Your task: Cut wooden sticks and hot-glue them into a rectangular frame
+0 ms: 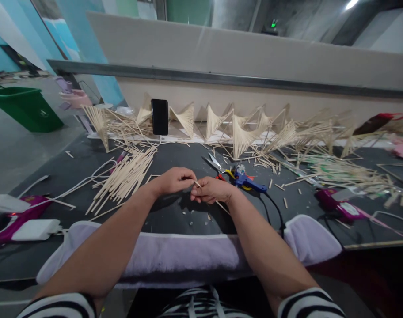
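A thin wooden stick point(222, 207) runs through my right hand point(211, 191), whose fingers are closed around it. Its near end slants down toward the table edge, and its other end comes out between my two hands. My left hand point(175, 180) is closed in a pinch at that upper end, thumb and fingertips against the tip. Just beyond my right hand lie open scissors point(214, 164) and a blue glue gun point(249, 181) with a black cord. A pile of loose wooden sticks point(125, 176) lies to the left of my left hand.
Fan-shaped stick structures point(243, 134) stand along the back, beside an upright black phone point(159, 117). Purple devices with white plugs point(36, 229) lie left, another purple device point(342, 207) right. A lilac cloth point(188, 256) covers the front edge. A green bin point(25, 108) stands far left.
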The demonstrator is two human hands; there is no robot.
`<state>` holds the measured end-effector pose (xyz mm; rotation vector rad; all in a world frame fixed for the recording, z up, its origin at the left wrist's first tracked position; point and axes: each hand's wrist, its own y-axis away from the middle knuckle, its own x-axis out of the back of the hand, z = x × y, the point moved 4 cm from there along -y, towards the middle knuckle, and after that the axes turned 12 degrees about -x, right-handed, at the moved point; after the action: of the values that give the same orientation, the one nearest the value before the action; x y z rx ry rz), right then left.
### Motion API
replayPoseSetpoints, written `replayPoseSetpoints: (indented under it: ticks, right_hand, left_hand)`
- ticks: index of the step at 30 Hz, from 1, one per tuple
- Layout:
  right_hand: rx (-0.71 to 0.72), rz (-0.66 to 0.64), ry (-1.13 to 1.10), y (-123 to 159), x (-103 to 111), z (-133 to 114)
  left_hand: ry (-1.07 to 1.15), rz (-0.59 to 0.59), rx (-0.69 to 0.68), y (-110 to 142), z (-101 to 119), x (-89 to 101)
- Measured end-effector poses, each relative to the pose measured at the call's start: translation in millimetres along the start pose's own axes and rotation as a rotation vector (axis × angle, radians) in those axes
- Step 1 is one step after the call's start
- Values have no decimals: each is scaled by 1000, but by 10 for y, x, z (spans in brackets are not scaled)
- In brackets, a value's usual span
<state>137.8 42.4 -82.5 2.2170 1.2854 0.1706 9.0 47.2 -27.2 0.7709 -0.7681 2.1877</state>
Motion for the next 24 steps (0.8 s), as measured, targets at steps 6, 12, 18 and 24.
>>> replayPoseSetpoints:
  ticks: [6,12,18,24]
  right_hand:
    - [-40,23,35,-29,22,18]
    - [88,171,-61,83,99,-66]
    - [126,197,15,129,109,-95]
    - [222,235,-19,235,75,-161]
  left_hand:
    - [60,-14,122,35,-156,8]
    - [118,12,178,71,-171,82]
    - [279,-15,239,82,-67,76]
    - [233,101,210,37,-103,27]
